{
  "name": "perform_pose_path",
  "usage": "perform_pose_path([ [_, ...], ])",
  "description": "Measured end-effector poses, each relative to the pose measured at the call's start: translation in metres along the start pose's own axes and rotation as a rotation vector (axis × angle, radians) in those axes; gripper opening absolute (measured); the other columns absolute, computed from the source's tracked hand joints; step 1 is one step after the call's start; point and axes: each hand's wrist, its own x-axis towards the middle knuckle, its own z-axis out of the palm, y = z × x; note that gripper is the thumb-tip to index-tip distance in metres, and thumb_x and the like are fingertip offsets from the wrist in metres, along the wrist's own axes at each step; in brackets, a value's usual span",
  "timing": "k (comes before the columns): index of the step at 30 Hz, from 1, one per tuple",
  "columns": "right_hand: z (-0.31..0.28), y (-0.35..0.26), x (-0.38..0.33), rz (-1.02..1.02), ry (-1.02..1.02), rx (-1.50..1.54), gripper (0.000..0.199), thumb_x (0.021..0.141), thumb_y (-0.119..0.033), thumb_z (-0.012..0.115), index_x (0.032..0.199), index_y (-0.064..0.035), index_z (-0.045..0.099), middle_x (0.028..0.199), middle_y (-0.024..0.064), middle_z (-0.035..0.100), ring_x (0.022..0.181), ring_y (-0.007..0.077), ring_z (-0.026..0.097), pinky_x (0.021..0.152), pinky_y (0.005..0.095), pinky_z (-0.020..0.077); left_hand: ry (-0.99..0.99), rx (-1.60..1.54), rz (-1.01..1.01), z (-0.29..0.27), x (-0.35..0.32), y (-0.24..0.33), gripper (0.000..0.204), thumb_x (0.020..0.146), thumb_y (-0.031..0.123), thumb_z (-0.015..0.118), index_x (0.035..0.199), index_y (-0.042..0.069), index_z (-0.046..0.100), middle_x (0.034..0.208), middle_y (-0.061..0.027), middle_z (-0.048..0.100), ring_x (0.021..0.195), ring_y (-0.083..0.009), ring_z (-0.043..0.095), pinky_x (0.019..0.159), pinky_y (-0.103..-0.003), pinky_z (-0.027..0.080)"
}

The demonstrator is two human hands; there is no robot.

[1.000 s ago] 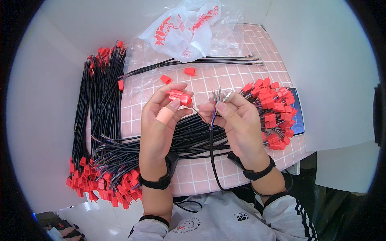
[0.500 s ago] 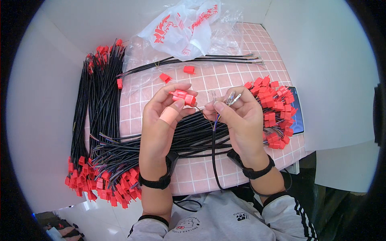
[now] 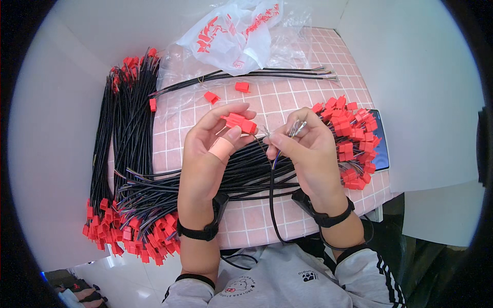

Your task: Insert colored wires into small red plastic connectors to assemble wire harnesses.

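Between the thumb and fingers of my left hand (image 3: 213, 138) is a red plastic connector housing (image 3: 239, 123), its right end facing my other hand. A bandage-like wrap (image 3: 222, 149) covers part of that thumb. My right hand (image 3: 308, 143) pinches the fanned thin wires of a black cable (image 3: 272, 200), with several shiny metal terminals (image 3: 297, 128) standing out above the thumb. One dark wire runs between the cable and the housing; whether its tip sits inside is hidden. The cable hangs down towards my lap.
Beneath my hands lies a thick bundle of black cables (image 3: 251, 172) with red housings (image 3: 354, 128) at its right end. More bundled cables (image 3: 128, 123) stand at the left. Two loose red housings, a few bare cables (image 3: 246, 75) and a white plastic bag (image 3: 231, 38) lie farther back. A phone (image 3: 380, 141) is at right.
My left hand has shifted slightly right, and the red housing has turned and come nearer the terminals. My right hand still pinches the wires.
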Motion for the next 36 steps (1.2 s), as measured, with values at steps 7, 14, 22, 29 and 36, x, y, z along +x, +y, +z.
perform_pose_path([
  [7,0.0018,-0.0027,-0.0007,-0.044,-0.002,-0.143,0.023,0.071,0.005,0.059,0.076,-0.005,0.038,0.069,0.0065,0.055,0.061,0.0101,0.056,0.056,0.0207,0.047,-0.047,-0.032,-0.004,-0.0025,-0.0009,0.0002,0.033,0.08,0.007,0.049,0.111,-0.003,0.045,0.105,-0.014,0.052,0.092,-0.0155,0.054,0.079,-0.027,0.045],
  [14,0.0002,0.0007,-0.0009,-0.062,-0.019,-0.215,0.024,0.07,0.004,0.061,0.077,-0.0044,0.039,0.068,0.0033,0.052,0.06,0.0085,0.054,0.053,0.0198,0.0469,-0.066,-0.068,-0.005,-0.0036,-0.0004,-0.0013,0.035,0.08,0.009,0.05,0.112,-0.003,0.045,0.107,-0.014,0.051,0.091,-0.0153,0.054,0.079,-0.027,0.044],
  [22,-0.0007,0.0029,-0.0019,-0.068,-0.02,-0.328,0.025,0.069,0.002,0.062,0.078,-0.0039,0.04,0.069,0.0016,0.049,0.061,0.0048,0.051,0.052,0.0177,0.045,-0.043,-0.05,0.021,-0.0025,-0.0004,-0.0025,0.034,0.08,0.008,0.05,0.112,-0.004,0.045,0.107,-0.0144,0.051,0.092,-0.0157,0.054,0.08,-0.027,0.042],
  [29,0.0014,0.0022,-0.0036,-0.112,0.004,-0.36,0.026,0.068,0.002,0.062,0.077,-0.0044,0.039,0.07,0.0006,0.048,0.064,0.0037,0.049,0.055,0.0169,0.0436,-0.046,-0.017,0.03,-0.0009,0.0006,-0.0032,0.033,0.08,0.007,0.05,0.111,-0.004,0.046,0.107,-0.0139,0.051,0.093,-0.0152,0.053,0.081,-0.027,0.042],
  [36,0.0039,0.004,-0.0014,-0.08,0.017,-0.131,0.024,0.074,0.004,0.056,0.075,-0.005,0.034,0.069,0.0059,0.053,0.063,0.0098,0.056,0.056,0.0212,0.0481,-0.027,-0.01,0.016,-0.0021,0.0006,-0.0027,0.033,0.079,0.006,0.051,0.111,-0.003,0.047,0.108,-0.0135,0.051,0.093,-0.0145,0.052,0.081,-0.026,0.042],
])
